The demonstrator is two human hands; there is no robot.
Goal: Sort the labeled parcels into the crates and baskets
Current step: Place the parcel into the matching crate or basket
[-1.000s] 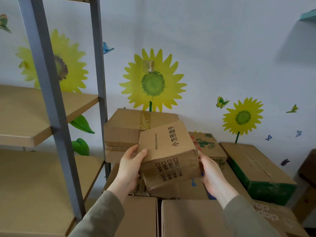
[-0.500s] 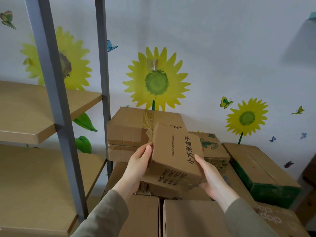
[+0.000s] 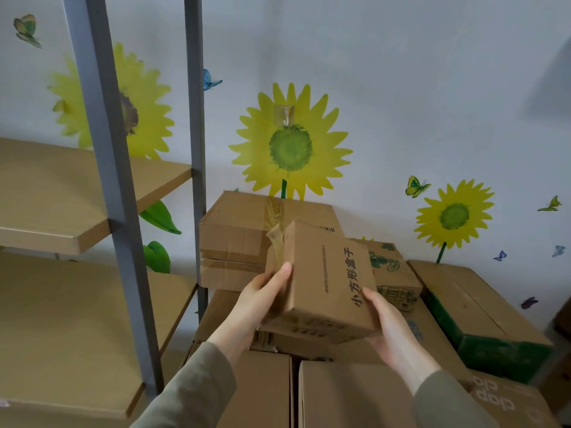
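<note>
A small brown cardboard parcel (image 3: 324, 279) with black Chinese lettering on its top is held in the air above a pile of boxes. My left hand (image 3: 259, 301) grips its left side, where a strip of loose tape sticks up. My right hand (image 3: 386, 325) holds its right lower edge, fingers underneath. The parcel is tilted, its printed top facing me.
A grey metal rack (image 3: 114, 193) with wooden shelves (image 3: 61, 193) stands at the left. Behind the parcel lies a large taped box (image 3: 244, 230). More cardboard boxes (image 3: 355, 393) fill the foreground, with a green-sided box (image 3: 482, 316) at the right. The wall carries sunflower stickers.
Both hands have turned the parcel, so the lettered face now points up and the face with printed squares has tipped down toward me. The parcel sits slightly higher against the pile.
</note>
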